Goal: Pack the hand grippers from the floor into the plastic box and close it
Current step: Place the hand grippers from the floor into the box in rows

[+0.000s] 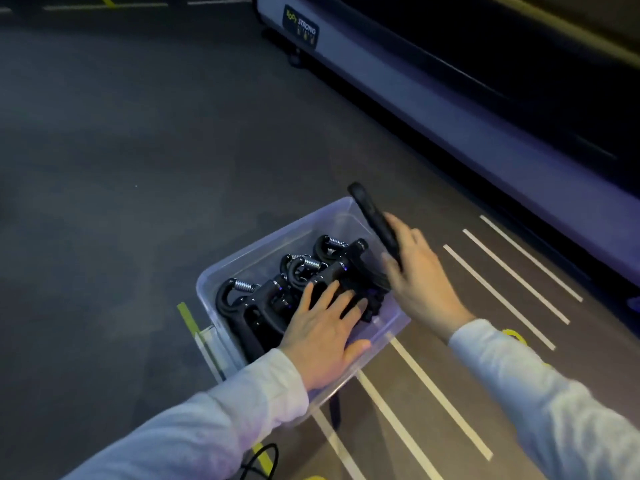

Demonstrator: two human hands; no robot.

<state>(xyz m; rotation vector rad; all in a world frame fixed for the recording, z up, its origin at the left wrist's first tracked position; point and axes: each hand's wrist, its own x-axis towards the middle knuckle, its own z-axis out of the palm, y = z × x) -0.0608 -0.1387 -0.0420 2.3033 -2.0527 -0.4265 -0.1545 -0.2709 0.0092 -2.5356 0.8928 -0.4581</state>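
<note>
Several black hand grippers (277, 292) with steel springs are lying packed side by side in the clear plastic box (221, 271), which is sitting open on the grey floor (121, 168). A clear lid (216, 351) is lying just beside the box's left edge, next to a strip of yellow-green tape (188, 318). The left hand (323, 332), in a pale long sleeve (194, 424), is lying flat with its fingers straight and spread, pressing down on the grippers at the near end of the box, its thumb resting along the box's near rim. To the right, the right hand (420, 275) is curling its fingers around the handle of another black gripper (374, 220), holding it tilted over the box's far right corner; motion blur is hiding the exact grip. White tape stripes (505, 271) are running across the floor to the right of the box. A treadmill (450, 98) is standing beyond them at the upper right.
</note>
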